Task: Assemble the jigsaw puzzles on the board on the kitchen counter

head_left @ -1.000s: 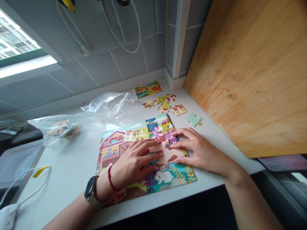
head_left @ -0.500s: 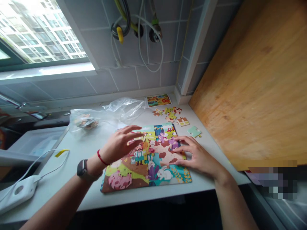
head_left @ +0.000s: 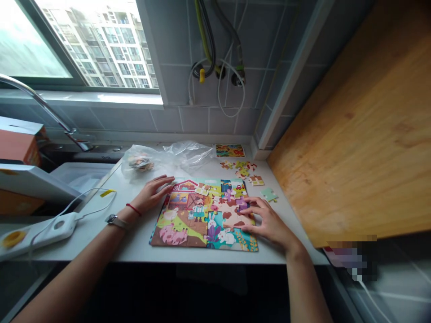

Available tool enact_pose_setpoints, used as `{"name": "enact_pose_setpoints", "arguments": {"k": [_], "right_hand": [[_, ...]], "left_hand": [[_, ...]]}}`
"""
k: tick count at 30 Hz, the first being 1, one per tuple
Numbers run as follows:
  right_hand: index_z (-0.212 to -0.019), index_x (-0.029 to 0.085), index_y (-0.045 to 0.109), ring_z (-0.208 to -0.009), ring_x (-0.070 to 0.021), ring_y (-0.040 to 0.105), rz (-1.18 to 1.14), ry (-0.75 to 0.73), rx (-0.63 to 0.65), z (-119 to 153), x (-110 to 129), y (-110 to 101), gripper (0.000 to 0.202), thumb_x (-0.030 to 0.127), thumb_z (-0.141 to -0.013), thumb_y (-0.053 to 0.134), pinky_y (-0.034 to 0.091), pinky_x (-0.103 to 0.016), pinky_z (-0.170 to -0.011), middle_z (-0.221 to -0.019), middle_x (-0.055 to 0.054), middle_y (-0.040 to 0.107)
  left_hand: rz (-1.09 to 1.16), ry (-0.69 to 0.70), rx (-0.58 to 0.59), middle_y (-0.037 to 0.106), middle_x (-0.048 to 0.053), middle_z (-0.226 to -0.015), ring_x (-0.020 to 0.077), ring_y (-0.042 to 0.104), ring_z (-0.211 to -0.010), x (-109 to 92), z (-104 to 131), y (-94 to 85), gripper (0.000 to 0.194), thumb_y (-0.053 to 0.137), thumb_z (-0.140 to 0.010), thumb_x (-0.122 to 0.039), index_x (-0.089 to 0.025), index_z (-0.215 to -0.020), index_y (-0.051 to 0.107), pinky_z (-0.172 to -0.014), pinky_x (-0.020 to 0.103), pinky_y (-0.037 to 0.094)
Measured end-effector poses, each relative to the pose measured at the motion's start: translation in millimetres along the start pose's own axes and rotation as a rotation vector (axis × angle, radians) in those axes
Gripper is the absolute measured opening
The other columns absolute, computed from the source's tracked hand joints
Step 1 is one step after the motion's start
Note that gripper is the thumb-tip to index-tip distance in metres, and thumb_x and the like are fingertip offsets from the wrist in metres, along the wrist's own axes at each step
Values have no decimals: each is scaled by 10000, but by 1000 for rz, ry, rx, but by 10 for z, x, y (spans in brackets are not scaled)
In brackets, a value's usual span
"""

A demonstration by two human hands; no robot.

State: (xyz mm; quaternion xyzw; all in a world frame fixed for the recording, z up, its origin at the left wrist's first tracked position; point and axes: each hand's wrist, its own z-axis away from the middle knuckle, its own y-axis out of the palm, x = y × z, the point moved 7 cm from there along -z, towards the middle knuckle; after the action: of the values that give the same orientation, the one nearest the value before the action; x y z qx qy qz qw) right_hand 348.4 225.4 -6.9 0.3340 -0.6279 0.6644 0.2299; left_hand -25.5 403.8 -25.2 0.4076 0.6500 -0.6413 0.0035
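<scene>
A colourful farm jigsaw puzzle (head_left: pixel 188 224) lies on the white counter. My left hand (head_left: pixel 154 194), with a red string and a watch at the wrist, rests at its upper left edge, fingers apart and holding nothing. My right hand (head_left: pixel 266 220) lies over the right edge, fingers spread on the cow part. A loose brown and cream piece (head_left: pixel 202 189) lies on top of the puzzle near the barn. Beyond the puzzle's upper right corner are several loose pieces, among them a pale green one (head_left: pixel 269 194) and a brown one (head_left: pixel 256 180).
A clear bag of pieces (head_left: pixel 139 163), crumpled plastic (head_left: pixel 190 154) and a picture card (head_left: pixel 229 150) lie at the back. A power strip (head_left: pixel 57 226) with a white cable is at left, by the sink. A wooden panel (head_left: pixel 363 134) borders the right.
My left hand has moved left from above the puzzle's middle to its upper left edge, uncovering the barn. My right hand stays at the right edge. The camera view has shifted.
</scene>
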Motion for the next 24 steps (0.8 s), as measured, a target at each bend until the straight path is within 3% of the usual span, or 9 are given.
{"name": "enact_pose_setpoints", "arguments": {"k": [7, 13, 17, 21, 24], "right_hand": [[-1126, 247, 798, -1428, -338, 499, -13, 12, 2, -10, -7, 8, 452, 523, -780, 891, 364, -516, -1243, -1455, -119, 556], [-1062, 226, 795, -1401, -313, 534, -20, -4, -28, -31, 21, -4, 396, 452, -759, 915, 378, -458, -1234, -1439, -128, 565], [-1057, 240, 803, -1396, -330, 533, -21, -10, -58, -11, -3, 24, 398, 484, -758, 899, 375, -496, -1231, -1431, -125, 578], [-1102, 255, 803, -1373, -343, 553, -68, -44, -163, 42, -45, 27, 436, 561, -793, 842, 427, -500, -1179, -1406, -129, 617], [-1066, 242, 793, -1260, -339, 625, -101, -11, -354, 56, -97, -69, 421, 611, -870, 737, 537, -462, -995, -1325, -139, 670]], "left_hand": [[-100, 35, -79, 667, 132, -1453, 354, 538, -1422, 7, 10, 68, 772, 349, -999, -769, -191, -1387, 681, -1221, 541, 398], [-123, 59, -92, 659, 141, -1460, 352, 538, -1426, -45, 47, 80, 701, 362, -1034, -683, -166, -1398, 663, -1212, 539, 410], [-129, 88, -137, 673, 160, -1425, 332, 603, -1346, -77, 54, 58, 669, 367, -1044, -657, -156, -1353, 683, -1173, 517, 459], [-133, 89, -170, 702, 158, -1353, 324, 659, -1253, -100, 47, 39, 637, 338, -1055, -633, -173, -1287, 713, -1102, 509, 515], [-131, 88, -180, 712, 146, -1327, 317, 666, -1236, -110, 44, 31, 590, 343, -1065, -599, -190, -1270, 716, -1087, 498, 523]]}}
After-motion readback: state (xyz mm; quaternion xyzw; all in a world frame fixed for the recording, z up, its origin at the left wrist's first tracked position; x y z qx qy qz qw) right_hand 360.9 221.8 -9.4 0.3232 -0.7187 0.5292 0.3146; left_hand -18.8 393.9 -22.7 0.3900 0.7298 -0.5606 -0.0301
